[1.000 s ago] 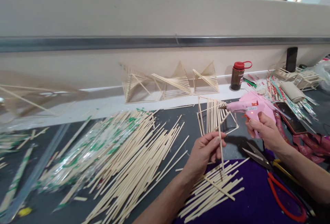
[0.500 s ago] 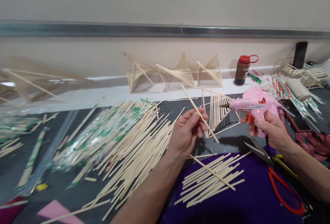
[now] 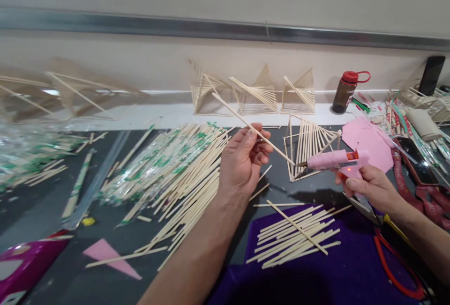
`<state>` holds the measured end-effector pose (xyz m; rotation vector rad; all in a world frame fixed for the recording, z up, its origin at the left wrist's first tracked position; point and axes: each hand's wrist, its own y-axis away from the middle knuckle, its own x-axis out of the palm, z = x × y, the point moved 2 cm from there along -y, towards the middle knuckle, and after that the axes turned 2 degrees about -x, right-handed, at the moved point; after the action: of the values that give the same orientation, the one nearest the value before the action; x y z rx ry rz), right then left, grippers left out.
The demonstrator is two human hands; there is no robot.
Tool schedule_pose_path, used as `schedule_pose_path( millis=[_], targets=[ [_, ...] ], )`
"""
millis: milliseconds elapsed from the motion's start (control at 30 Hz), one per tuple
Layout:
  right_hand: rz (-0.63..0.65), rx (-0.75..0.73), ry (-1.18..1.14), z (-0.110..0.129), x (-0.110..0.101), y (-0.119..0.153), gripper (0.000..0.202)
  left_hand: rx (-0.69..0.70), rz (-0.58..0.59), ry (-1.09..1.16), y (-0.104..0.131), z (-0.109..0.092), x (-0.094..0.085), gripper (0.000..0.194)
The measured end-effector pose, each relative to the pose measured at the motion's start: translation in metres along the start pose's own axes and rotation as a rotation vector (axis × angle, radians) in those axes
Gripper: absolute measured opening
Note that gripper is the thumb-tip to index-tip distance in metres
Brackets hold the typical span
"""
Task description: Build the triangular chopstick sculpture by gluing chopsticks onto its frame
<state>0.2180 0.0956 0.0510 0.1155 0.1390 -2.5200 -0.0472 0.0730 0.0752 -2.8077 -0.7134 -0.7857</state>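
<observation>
My left hand (image 3: 246, 159) pinches a thin wooden stick (image 3: 234, 114) between thumb and fingers, its lower right end slanting down to the nozzle of a pink hot glue gun (image 3: 330, 160). Wrapped round the glue gun's handle is my right hand (image 3: 369, 185), with a finger at the orange trigger. The nozzle tip and stick end appear to touch. Just behind them on the table stands a stick frame (image 3: 311, 138) with a fan of parallel sticks. Below my hands, cut sticks (image 3: 295, 239) lie on a purple cloth (image 3: 253, 230).
Loose sticks (image 3: 190, 192) and plastic-wrapped bundles (image 3: 165, 155) cover the left. Several twisted stick models (image 3: 258, 94) line the white ledge. At right are a bottle (image 3: 343, 94), pink sheet (image 3: 369, 138), phone (image 3: 415, 157) and red-handled scissors (image 3: 390, 263).
The stick has tilted and its lower end now meets the glue gun's nozzle. The glue gun has come lower, off the pink sheet behind it. The view has shifted left.
</observation>
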Motion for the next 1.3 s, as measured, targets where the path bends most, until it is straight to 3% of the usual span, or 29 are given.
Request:
schedule_pose_path(
  millis=[200,533,1300],
  targets=[
    [-0.043,-0.017,0.094,-0.0024,-0.0011,0.0010,0.020,0.001,0.009,-0.018,0.0023,0.0015,0.0022,0.012],
    [-0.071,-0.015,0.285,0.0020,0.0012,-0.0002,0.028,0.019,0.031,-0.025,0.0024,0.0026,0.0014,0.012],
    [-0.044,-0.027,0.337,0.0017,0.0015,0.0007,0.026,0.035,0.045,-0.010,0.0024,0.0043,0.0024,0.012]
  ],
)
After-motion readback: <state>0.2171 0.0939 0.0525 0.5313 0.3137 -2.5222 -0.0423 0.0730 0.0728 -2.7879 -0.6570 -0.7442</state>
